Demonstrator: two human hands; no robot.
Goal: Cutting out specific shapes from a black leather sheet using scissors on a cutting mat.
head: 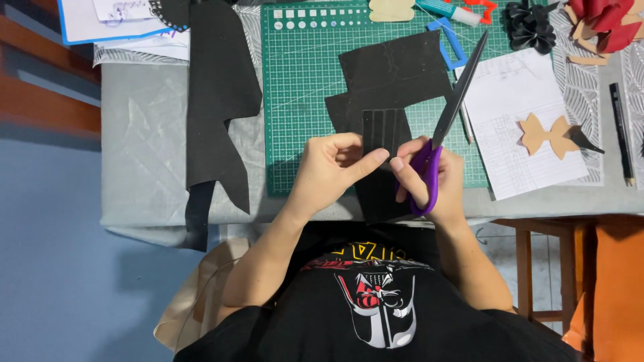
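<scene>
free: bare grey cloth (147, 154) left | blocked: black sheet (218, 100), scissors (446, 121), ruled paper (523, 127) right

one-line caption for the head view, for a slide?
Over a green cutting mat, the left hand pinches a black strip while the right hand holds purple-handled scissors.

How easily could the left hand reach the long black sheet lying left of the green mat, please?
Probably yes. The black sheet lies uncovered left of the green mat, with nothing between, but the left hand now pinches a small black piece and must release it.
</scene>
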